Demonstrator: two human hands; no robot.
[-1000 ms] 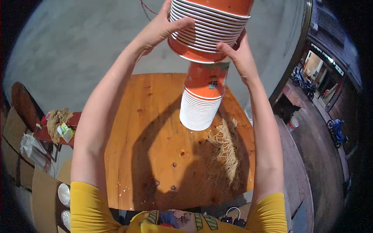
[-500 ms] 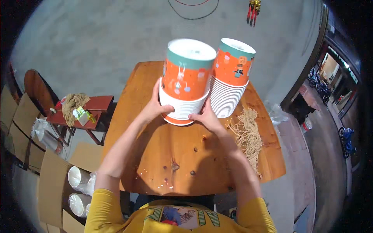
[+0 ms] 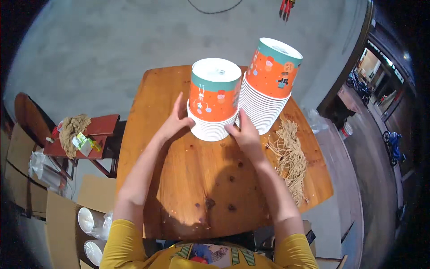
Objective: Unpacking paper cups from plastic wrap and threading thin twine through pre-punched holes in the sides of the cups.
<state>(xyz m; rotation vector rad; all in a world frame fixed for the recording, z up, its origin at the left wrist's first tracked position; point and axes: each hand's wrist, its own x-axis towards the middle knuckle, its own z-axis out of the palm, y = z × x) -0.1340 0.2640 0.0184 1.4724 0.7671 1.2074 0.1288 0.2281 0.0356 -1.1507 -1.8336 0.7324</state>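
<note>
Two upside-down stacks of orange paper cups with white rims stand on a wooden table (image 3: 210, 179). The nearer stack (image 3: 214, 101) is shorter and sits on the tabletop between my hands. My left hand (image 3: 175, 122) presses against its left base and my right hand (image 3: 242, 132) against its right base. The taller stack (image 3: 268, 85) stands just to the right and behind, touching or almost touching the first one. A bundle of tan strings (image 3: 290, 157) lies on the table to the right of my right hand.
A small red stool (image 3: 96, 130) with a tan cloth and packets stands left of the table. Cardboard boxes (image 3: 67, 215) at lower left hold more white cups. Grey concrete floor lies beyond the table; a doorway and parked vehicles are at right.
The stack I held up high has come down onto the table beside the taller stack. My hands slid from its sides to its base.
</note>
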